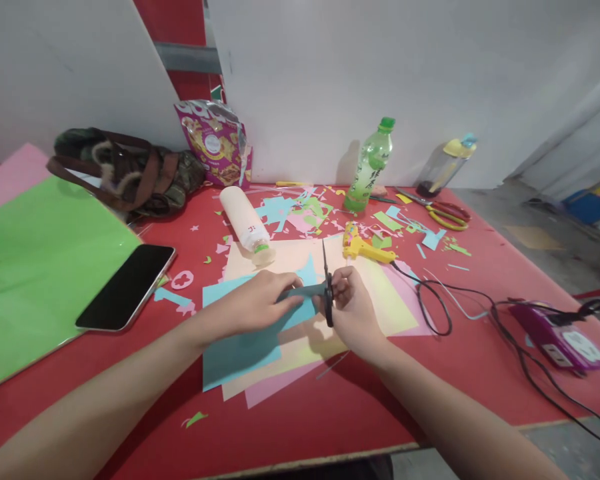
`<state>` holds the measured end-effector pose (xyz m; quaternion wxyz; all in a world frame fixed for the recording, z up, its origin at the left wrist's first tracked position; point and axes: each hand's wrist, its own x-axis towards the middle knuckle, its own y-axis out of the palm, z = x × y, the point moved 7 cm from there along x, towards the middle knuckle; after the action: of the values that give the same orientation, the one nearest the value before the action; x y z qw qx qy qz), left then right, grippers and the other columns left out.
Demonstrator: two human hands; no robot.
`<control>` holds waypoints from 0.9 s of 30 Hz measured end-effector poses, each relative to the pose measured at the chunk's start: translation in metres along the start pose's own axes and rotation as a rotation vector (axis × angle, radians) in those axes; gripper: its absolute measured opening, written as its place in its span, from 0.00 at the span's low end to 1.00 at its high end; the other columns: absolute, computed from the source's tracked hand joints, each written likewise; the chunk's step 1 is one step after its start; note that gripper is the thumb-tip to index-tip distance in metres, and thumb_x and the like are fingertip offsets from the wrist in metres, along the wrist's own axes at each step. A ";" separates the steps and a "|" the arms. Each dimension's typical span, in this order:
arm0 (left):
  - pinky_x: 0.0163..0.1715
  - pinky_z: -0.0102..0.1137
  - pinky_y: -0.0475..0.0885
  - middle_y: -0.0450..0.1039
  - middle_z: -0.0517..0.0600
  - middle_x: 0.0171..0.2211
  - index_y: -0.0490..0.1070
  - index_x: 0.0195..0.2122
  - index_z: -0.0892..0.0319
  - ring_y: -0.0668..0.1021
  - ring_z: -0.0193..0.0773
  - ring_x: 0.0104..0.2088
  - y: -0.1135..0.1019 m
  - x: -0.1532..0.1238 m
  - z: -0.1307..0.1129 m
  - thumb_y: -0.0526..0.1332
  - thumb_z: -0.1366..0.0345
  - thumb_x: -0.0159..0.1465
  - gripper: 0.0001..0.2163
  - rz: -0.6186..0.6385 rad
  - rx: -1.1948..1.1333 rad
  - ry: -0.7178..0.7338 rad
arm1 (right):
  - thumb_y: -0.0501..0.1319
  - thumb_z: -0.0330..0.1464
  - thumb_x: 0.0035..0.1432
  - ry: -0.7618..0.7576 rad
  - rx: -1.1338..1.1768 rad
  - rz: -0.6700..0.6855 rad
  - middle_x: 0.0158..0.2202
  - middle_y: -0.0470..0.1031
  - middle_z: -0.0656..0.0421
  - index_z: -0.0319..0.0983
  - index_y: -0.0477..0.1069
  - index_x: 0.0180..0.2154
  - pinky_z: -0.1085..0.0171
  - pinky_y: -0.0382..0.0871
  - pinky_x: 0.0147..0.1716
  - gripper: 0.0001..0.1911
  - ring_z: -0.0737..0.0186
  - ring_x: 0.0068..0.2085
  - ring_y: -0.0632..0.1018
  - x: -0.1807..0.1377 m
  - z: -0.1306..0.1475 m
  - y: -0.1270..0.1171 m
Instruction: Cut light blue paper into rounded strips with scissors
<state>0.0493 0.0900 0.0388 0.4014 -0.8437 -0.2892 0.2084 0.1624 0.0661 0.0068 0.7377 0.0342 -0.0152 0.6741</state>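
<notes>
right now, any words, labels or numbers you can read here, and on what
No text reads clearly.
white bottle: small red marks, too blurred
snack bag: print too small
green bottle: dark label characters, too blurred

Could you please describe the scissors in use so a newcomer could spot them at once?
On the red table, find the stack of coloured sheets near the front edge. The black scissors are in the right hand there, blades pointing away, at a blue paper strip held by the left hand. The other scissors, at the far right, have yellow and red handles and lie untouched.
</notes>
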 end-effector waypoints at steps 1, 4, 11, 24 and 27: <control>0.23 0.29 0.59 0.66 0.48 0.22 0.64 0.29 0.60 0.68 0.34 0.23 0.004 0.001 0.000 0.47 0.60 0.61 0.11 -0.002 -0.010 -0.001 | 0.58 0.21 0.39 -0.001 0.005 -0.003 0.21 0.53 0.68 0.42 0.53 0.28 0.71 0.55 0.20 0.17 0.71 0.22 0.59 -0.001 0.000 0.000; 0.20 0.28 0.55 0.61 0.46 0.18 0.59 0.21 0.60 0.64 0.33 0.20 0.008 0.003 0.003 0.47 0.60 0.60 0.14 -0.067 -0.025 -0.018 | 0.59 0.22 0.39 0.009 0.037 -0.022 0.21 0.54 0.69 0.42 0.53 0.28 0.72 0.54 0.19 0.17 0.72 0.21 0.59 -0.001 -0.001 -0.001; 0.19 0.27 0.52 0.53 0.43 0.14 0.51 0.15 0.59 0.59 0.30 0.18 -0.013 0.003 0.010 0.50 0.62 0.58 0.15 -0.116 -0.023 -0.085 | 0.62 0.27 0.41 0.177 0.210 -0.017 0.19 0.60 0.70 0.41 0.52 0.26 0.72 0.58 0.22 0.17 0.73 0.21 0.67 -0.001 -0.004 0.004; 0.19 0.25 0.57 0.64 0.45 0.19 0.66 0.24 0.61 0.66 0.32 0.20 -0.053 -0.018 0.031 0.51 0.57 0.55 0.13 -0.232 -0.277 -0.294 | 0.59 0.42 0.49 0.230 0.409 0.431 0.23 0.62 0.65 0.40 0.52 0.29 0.68 0.57 0.24 0.17 0.72 0.22 0.65 -0.021 0.002 0.037; 0.19 0.25 0.57 0.64 0.45 0.19 0.66 0.24 0.61 0.65 0.31 0.20 -0.051 -0.017 0.030 0.51 0.56 0.56 0.13 -0.232 -0.281 -0.277 | 0.59 0.43 0.47 0.215 0.395 0.501 0.26 0.60 0.63 0.41 0.53 0.30 0.66 0.58 0.28 0.18 0.70 0.25 0.65 -0.023 0.006 0.041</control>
<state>0.0027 0.1212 0.0640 0.2577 -0.8158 -0.4627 0.2323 0.1191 0.0460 0.0122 0.5254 0.1005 0.1855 0.8243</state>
